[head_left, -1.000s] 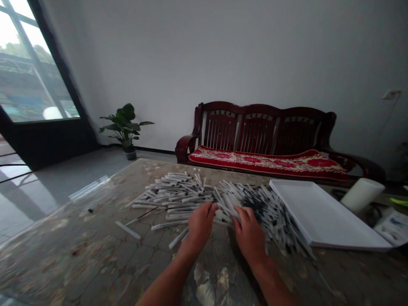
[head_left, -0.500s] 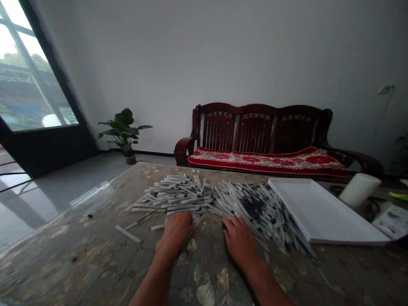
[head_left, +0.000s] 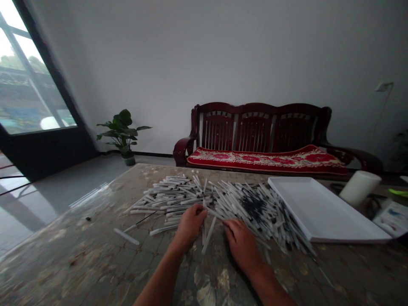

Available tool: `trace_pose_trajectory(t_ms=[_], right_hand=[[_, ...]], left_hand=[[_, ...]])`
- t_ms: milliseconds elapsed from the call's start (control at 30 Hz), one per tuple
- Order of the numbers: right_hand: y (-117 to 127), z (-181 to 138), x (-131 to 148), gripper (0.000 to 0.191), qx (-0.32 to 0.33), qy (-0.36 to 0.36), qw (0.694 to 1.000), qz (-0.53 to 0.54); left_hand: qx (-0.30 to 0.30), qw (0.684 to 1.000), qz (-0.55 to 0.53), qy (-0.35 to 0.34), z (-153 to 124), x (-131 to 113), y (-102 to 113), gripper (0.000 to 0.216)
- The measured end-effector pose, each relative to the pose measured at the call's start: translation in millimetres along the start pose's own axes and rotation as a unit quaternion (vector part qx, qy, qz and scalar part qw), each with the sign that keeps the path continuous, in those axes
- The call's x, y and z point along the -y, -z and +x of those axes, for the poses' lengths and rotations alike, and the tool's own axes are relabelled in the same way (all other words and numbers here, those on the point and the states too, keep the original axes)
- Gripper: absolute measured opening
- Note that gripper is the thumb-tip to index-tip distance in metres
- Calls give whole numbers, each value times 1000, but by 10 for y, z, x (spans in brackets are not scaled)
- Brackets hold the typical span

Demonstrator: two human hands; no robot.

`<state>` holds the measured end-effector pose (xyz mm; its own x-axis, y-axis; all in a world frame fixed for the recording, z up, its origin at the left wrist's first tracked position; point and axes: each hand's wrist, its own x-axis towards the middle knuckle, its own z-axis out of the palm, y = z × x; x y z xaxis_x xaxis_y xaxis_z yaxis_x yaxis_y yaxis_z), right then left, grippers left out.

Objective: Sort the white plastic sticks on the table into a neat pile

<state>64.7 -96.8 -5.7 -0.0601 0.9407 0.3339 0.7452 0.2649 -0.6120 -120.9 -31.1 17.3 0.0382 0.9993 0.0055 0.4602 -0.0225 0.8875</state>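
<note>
A wide heap of white pen barrels [head_left: 178,195] and capped pens with dark tips [head_left: 258,210] lies across the patterned table [head_left: 79,255]. My left hand [head_left: 190,223] rests at the heap's near edge with its fingers curled over a few pens; two pens stick out toward me from under it. My right hand [head_left: 240,244] lies just to the right, fingers bent down onto the pens at the near edge of the dark-tipped part. What each hand grips is partly hidden.
A shallow white tray [head_left: 321,212] lies to the right of the heap. A white cylinder [head_left: 359,189] and papers [head_left: 393,216] sit beyond it. One loose barrel [head_left: 126,236] lies apart at left. A wooden bench with a red cushion [head_left: 270,159] and a potted plant [head_left: 123,134] stand behind.
Both hands drew back from the heap toward me, then the left hand moved forward and right again, dragging a couple of pens out of the pile.
</note>
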Motion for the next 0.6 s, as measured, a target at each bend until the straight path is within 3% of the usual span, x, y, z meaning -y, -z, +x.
trace_pose_trajectory(t_ms=[100,200,333,467,600], right_hand=[[-12,-19,-16,36,-20,-35,996,85],[-17,-37,-16,41,-18,-65,984,167],[-19,-6,-20,42,-49,-96,958,265],[4,60,-44,40,-85,-133,941,299],[28,64,-43,44,-1,-192,908,371]], left_hand=[[-23,969,-242,46,0,-31,-107,36],[-32,923,-375,80,-33,-70,-205,44],[-17,884,-456,105,-98,-121,-312,50],[5,874,-479,84,-175,-177,-406,52],[56,879,-470,48,-220,-216,-483,52]])
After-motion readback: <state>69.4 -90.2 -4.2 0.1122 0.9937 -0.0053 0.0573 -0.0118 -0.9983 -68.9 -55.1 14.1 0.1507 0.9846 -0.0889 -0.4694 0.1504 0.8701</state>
